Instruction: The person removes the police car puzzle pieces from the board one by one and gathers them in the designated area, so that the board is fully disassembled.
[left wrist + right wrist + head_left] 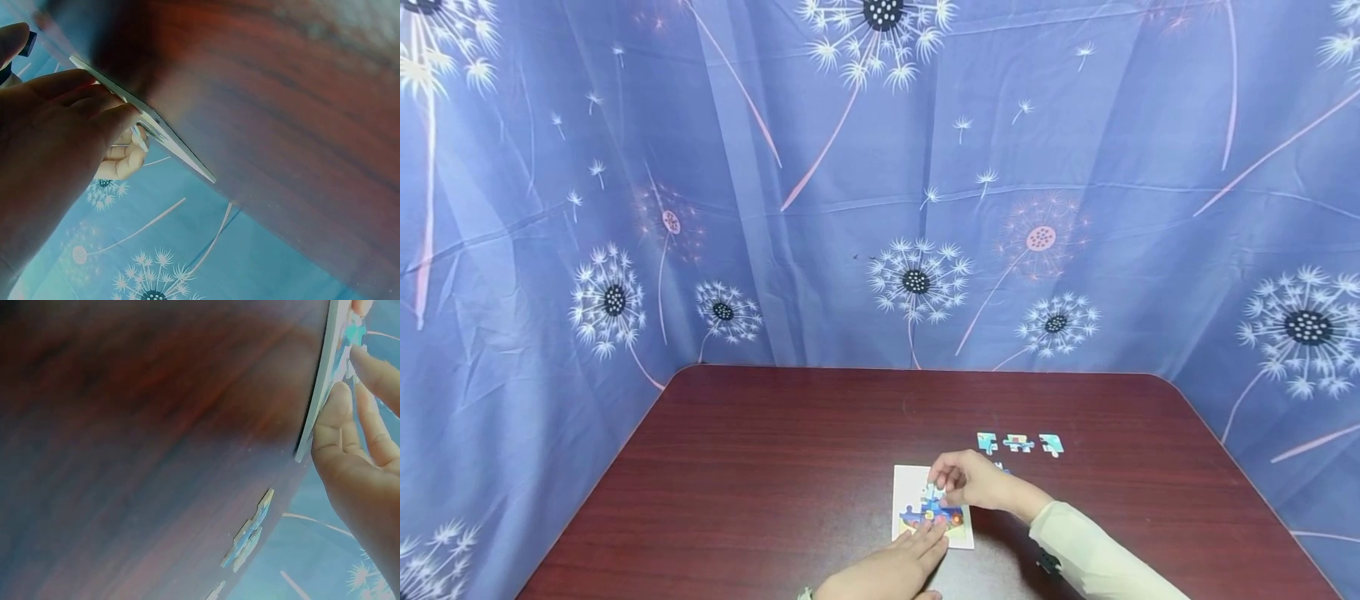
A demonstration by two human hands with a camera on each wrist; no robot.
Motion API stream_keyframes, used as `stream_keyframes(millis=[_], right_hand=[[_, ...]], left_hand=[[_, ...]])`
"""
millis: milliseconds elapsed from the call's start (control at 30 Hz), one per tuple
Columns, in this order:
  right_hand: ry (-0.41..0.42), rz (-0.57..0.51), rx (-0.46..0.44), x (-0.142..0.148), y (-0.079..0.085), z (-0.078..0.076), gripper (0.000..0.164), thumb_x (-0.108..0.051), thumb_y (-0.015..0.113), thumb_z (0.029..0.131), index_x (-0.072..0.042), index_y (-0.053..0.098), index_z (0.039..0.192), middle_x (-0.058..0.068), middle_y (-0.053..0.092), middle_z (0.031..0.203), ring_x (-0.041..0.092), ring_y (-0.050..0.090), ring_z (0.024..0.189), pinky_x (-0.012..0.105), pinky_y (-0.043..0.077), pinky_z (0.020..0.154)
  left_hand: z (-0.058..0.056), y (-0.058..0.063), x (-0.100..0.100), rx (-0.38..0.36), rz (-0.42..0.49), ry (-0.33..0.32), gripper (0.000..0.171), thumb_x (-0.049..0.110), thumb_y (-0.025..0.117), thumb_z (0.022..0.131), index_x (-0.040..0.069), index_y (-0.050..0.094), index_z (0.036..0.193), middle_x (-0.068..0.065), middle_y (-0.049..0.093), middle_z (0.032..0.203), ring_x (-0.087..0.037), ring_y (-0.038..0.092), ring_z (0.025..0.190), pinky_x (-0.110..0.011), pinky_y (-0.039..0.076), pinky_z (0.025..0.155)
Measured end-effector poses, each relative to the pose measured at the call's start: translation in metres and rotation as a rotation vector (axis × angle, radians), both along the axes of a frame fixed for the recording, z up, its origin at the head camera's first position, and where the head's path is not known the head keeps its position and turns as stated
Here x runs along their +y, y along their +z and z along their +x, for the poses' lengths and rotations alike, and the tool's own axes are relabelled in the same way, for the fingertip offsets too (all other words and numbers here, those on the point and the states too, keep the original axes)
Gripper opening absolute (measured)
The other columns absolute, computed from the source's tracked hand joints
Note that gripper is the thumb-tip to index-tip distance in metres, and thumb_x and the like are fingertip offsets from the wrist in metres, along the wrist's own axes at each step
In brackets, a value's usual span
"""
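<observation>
A white-bordered puzzle board (903,481) lies on the table, with joined jigsaw pieces (914,518) showing a blue vehicle in its lower part. My left hand (887,570) rests on the board's near edge, fingers straight. Over the board's right side, my right hand (976,482) pinches a light-blue jigsaw piece (355,334) between thumb and fingers, at the top of the joined picture. The fingers cover part of that piece. From the left wrist side, the board (181,150) appears nearly edge-on beneath the left fingertips.
Behind the right hand, three loose jigsaw pieces (1018,443) lie in a row on the dark red wooden table (760,467). Another blue piece (1002,468) is partly hidden by that hand. A blue dandelion-print curtain (820,275) hangs around the table's back and sides.
</observation>
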State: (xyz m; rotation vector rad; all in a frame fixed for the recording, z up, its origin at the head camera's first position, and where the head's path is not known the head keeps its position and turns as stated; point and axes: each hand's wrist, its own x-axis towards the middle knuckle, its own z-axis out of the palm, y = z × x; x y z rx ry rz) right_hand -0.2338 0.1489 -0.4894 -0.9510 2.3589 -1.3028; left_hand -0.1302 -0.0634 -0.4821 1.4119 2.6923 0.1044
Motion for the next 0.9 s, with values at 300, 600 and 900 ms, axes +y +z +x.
stream_keyframes(millis=[300,600,900], right_hand=[[-0.002,-0.062,-0.038,0.002,-0.002,-0.002,0.018,0.003,0.072,0.08,-0.001,0.067,0.097,0.011,0.065,0.084,0.011,0.06,0.076,0.026,0.053,0.071],[-0.003,-0.105,-0.071,0.003,-0.002,0.0,0.017,0.004,0.069,0.081,0.001,0.067,0.098,0.012,0.065,0.083,0.009,0.06,0.073,0.022,0.052,0.066],[-0.093,-0.107,-0.12,0.017,0.008,-0.001,0.021,-0.002,0.069,0.085,0.004,0.065,0.105,0.016,0.066,0.089,0.014,0.062,0.078,0.024,0.052,0.066]], left_hand=[[0.0,-0.001,-0.001,-0.008,0.017,-0.01,0.058,0.037,0.051,0.097,0.001,0.044,0.142,-0.013,0.037,0.151,-0.022,0.034,0.139,-0.03,0.036,0.108],[0.001,-0.001,-0.001,-0.022,0.018,-0.007,0.058,0.036,0.052,0.097,0.001,0.043,0.142,-0.013,0.036,0.151,-0.022,0.033,0.14,-0.03,0.036,0.108],[0.001,0.003,-0.001,-0.039,0.018,-0.012,0.057,0.035,0.049,0.099,0.0,0.042,0.142,-0.014,0.036,0.151,-0.022,0.034,0.139,-0.029,0.036,0.108]])
